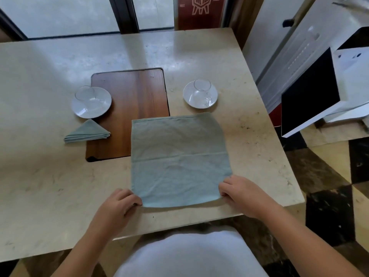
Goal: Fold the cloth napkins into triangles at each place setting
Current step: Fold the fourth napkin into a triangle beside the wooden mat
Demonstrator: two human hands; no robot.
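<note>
I see the open napkin (179,158) lying flat at the table's (249,136) near edge; my left hand (119,204) pinches its near-left corner; my right hand (239,192) pinches its near-right corner; a folded napkin (87,132) lies far left.

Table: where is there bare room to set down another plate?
The table is bare along its far edge, beyond the left saucer and right saucer, and at the near left, below the folded napkin and left of the left hand. A narrower strip runs right of the spread napkin. Crowded: the middle, round the wooden board.
</note>
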